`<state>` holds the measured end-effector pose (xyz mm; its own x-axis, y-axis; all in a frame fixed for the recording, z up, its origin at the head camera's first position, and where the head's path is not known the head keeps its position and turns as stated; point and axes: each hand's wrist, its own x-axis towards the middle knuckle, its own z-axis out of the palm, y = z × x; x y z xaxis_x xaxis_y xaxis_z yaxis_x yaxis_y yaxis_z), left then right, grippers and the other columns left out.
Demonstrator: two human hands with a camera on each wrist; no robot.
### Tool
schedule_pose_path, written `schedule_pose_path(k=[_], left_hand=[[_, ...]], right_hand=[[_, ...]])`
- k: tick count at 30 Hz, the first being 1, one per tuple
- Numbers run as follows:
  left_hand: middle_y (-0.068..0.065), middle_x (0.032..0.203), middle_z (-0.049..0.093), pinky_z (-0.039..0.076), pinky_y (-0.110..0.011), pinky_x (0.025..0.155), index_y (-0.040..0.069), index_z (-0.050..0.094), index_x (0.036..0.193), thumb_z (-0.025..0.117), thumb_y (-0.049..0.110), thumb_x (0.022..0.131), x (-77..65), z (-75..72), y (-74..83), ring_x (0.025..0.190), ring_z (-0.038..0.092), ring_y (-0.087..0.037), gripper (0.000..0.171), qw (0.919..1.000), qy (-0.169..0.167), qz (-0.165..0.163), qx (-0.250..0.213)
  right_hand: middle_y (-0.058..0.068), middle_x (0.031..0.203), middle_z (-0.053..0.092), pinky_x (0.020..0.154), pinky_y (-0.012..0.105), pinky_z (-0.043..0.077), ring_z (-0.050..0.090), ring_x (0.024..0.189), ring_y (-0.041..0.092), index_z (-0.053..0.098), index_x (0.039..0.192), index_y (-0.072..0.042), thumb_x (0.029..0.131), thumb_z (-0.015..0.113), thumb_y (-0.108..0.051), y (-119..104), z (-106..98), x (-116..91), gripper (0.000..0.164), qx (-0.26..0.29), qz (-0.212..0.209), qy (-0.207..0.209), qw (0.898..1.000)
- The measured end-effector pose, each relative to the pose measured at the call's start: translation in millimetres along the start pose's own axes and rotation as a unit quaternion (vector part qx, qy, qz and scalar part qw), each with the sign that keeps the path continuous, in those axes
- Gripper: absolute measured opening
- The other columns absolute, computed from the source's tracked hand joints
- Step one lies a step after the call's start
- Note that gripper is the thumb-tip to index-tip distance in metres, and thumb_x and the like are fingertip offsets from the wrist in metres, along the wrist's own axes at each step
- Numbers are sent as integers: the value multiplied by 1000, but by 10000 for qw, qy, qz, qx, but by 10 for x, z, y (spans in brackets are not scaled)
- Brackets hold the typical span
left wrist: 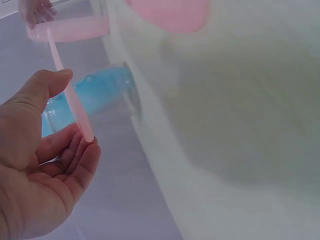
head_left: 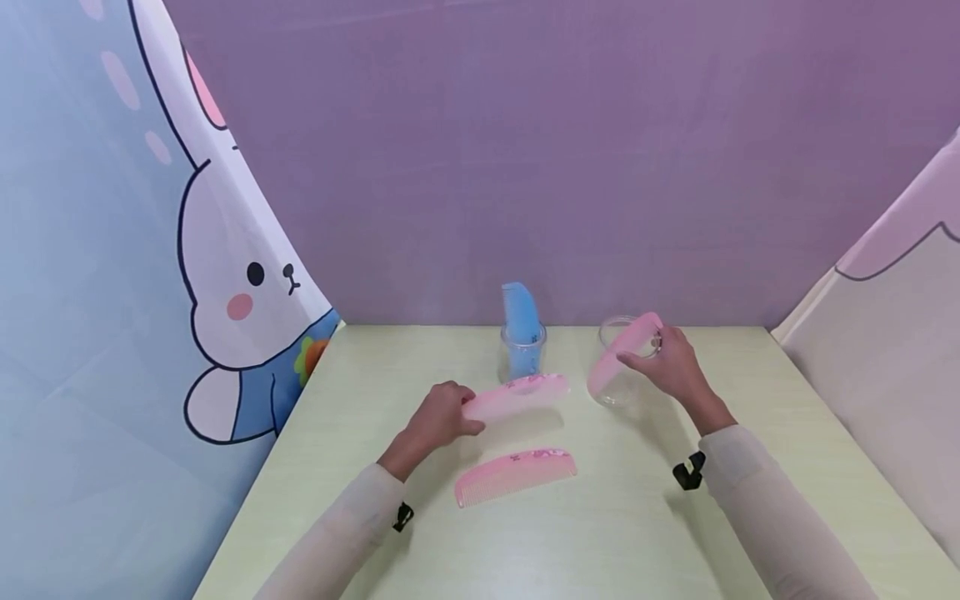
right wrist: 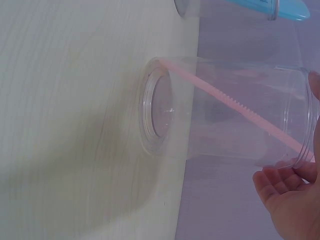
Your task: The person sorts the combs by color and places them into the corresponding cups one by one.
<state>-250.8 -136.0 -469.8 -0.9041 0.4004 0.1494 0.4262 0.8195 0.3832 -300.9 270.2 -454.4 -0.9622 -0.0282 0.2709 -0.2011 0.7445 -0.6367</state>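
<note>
In the head view my left hand (head_left: 442,414) pinches a pink comb (head_left: 517,397) by its left end, holding it above the table; the left wrist view shows this comb edge-on between thumb and fingers. At the right my right hand (head_left: 672,362) holds the upper end of a second pink comb (head_left: 624,354), at the rim of a clear plastic jar (right wrist: 215,140). That comb leans diagonally inside the jar, its lower end by the base. A third pink comb (head_left: 516,477) lies on the table below my left hand, teeth toward me.
A blue comb (head_left: 520,312) stands in another clear jar (head_left: 505,358) at the back, left of the right-hand jar. The pale table (head_left: 600,542) meets a purple backdrop (head_left: 555,167) behind. A rabbit-printed cloth (head_left: 225,333) hangs at the left, a pale cloth (head_left: 900,358) at the right.
</note>
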Motion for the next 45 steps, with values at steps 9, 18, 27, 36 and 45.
schedule_pose_path(k=[9, 18, 27, 36, 45], left_hand=[[-5, 86, 70, 49, -26, 67, 3, 76, 100, 85, 29, 80, 182, -194, 197, 75, 53, -14, 34, 9996, 137, -89, -241], [-6, 87, 71, 51, -30, 70, 3, 76, 99, 83, 31, 81, 399, -325, 437, 77, 56, -16, 34, 9997, 201, 124, -12], [-4, 81, 67, 48, -26, 66, 4, 74, 96, 80, 33, 85, 667, -385, 664, 75, 54, -15, 32, 9994, 105, 213, 263], [-2, 71, 55, 44, -24, 60, 4, 68, 91, 77, 31, 88, 807, -429, 823, 71, 51, -16, 28, 9993, 18, 173, 322], [-5, 84, 58, 48, -26, 64, 4, 68, 100, 71, 33, 90, 897, -513, 967, 83, 52, -18, 31, 9992, 174, 114, 327]], right_hand=[[33, 122, 55, 88, 62, 49, 55, 111, 46, 49, 135, 3, 87, 78, -44, -3, -10, -4, 73, -32, -36, -25, 10000], [28, 114, 58, 83, 54, 51, 57, 104, 41, 52, 131, 1, 87, 78, -42, 3, -5, 1, 67, -12, -149, 15, 9999], [28, 120, 57, 88, 58, 53, 57, 110, 43, 51, 131, 2, 88, 77, -46, -2, -7, -5, 69, -10, -4, -87, 10000], [28, 118, 58, 88, 59, 52, 58, 111, 44, 53, 126, 0, 87, 78, -45, -25, -6, -10, 64, 18, -62, -95, 9999], [29, 120, 57, 89, 60, 52, 57, 112, 45, 54, 122, 1, 87, 78, -45, -33, -3, -6, 62, 9, -55, -40, 10000]])
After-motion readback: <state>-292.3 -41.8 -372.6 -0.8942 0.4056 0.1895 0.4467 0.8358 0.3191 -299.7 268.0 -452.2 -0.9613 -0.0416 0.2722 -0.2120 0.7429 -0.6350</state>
